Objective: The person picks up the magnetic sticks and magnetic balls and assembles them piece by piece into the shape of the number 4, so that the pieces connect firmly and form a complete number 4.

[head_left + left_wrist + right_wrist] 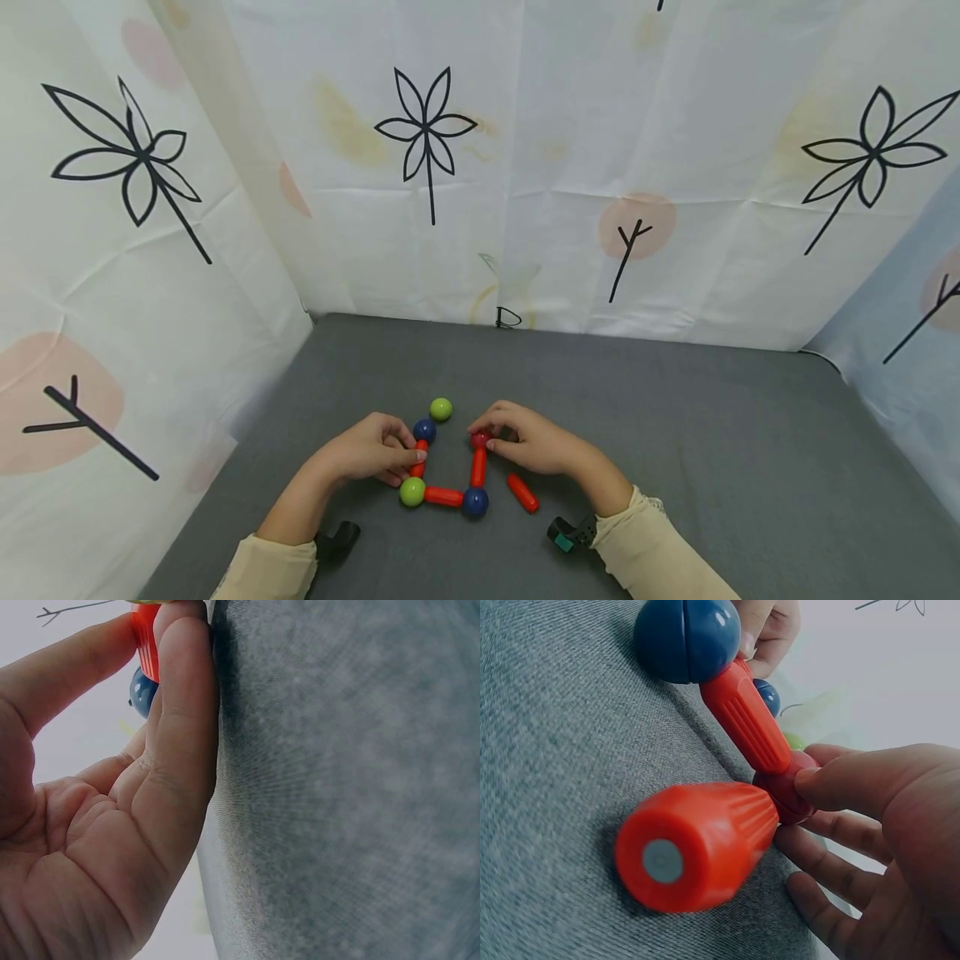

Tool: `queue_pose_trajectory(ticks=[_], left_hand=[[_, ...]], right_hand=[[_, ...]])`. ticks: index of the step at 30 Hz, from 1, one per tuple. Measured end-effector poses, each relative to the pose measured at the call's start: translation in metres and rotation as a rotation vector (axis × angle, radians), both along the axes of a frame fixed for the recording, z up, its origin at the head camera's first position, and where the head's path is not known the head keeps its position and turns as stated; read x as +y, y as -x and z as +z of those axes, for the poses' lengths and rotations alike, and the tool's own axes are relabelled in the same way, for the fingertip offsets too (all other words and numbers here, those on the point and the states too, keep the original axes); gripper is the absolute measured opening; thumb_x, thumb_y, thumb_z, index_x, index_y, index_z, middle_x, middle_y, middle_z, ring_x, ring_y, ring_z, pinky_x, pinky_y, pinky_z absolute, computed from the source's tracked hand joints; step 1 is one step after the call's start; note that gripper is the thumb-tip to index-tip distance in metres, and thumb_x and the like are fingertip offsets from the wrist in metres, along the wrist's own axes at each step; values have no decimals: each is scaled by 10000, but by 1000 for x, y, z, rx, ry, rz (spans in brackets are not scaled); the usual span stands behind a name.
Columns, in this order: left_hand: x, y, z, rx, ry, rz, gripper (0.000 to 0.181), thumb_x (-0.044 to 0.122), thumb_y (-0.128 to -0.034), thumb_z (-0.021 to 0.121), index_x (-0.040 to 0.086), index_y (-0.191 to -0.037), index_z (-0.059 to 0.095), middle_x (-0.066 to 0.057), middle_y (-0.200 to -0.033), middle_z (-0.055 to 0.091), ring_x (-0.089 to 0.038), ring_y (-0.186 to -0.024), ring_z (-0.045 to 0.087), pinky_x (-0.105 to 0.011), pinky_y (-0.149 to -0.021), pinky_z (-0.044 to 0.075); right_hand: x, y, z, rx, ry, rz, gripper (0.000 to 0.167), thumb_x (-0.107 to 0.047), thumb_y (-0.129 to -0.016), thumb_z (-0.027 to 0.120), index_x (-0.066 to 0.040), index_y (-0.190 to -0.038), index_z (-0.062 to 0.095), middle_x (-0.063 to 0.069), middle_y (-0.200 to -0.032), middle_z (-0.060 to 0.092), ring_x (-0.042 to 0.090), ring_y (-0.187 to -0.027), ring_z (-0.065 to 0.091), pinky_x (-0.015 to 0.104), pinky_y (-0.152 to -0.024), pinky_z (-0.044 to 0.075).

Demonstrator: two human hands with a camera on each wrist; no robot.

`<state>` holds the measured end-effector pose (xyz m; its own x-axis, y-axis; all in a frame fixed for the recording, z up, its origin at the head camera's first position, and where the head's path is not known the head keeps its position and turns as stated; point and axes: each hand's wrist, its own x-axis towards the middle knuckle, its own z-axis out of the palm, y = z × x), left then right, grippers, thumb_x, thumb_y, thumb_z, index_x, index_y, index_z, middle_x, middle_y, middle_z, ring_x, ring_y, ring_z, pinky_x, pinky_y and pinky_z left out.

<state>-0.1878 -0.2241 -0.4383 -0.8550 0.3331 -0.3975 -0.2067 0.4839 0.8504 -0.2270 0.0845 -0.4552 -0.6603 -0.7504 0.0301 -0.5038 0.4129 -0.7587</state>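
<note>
Red rods and coloured balls form a U on the grey cloth. My left hand (371,450) pinches the left red rod (147,645) between thumb and fingers; this rod runs from a green ball (412,492) to a blue ball (424,430). A front red rod (444,497) joins the green ball to another blue ball (476,502). From there a right-hand red rod (477,468) leads to a red ball (787,787), which my right hand (536,442) holds between thumb and fingers.
A loose red rod (522,492) with a grey end disc lies right of the U, close to the right hand. Beyond the far blue ball sits a separate green ball (441,409). Patterned white curtains (555,125) enclose the grey-covered table (675,433).
</note>
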Motion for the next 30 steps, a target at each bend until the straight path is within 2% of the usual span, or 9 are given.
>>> queue_pose_trajectory(ticks=[13,30], left_hand=[[-4,-2,1,4,2,16,282,202,-959,803,-23,-1056,663,-96,-846,765,-181,-699,726,-382,-699,662],[-8,-1,3,48,20,-5,246,184,-962,795,-22,-1034,681,-91,-821,747,-181,-692,720,-375,-692,658]], right_hand=[[-2,0,1,27,8,-19,310,-134,-1079,629,-152,-1380,698,-3,-1281,647,121,-1075,596,262,-867,525],[-7,6,5,29,-17,-11,295,-140,-1053,673,-132,-1347,707,-1,-1264,673,94,-984,600,255,-859,550]])
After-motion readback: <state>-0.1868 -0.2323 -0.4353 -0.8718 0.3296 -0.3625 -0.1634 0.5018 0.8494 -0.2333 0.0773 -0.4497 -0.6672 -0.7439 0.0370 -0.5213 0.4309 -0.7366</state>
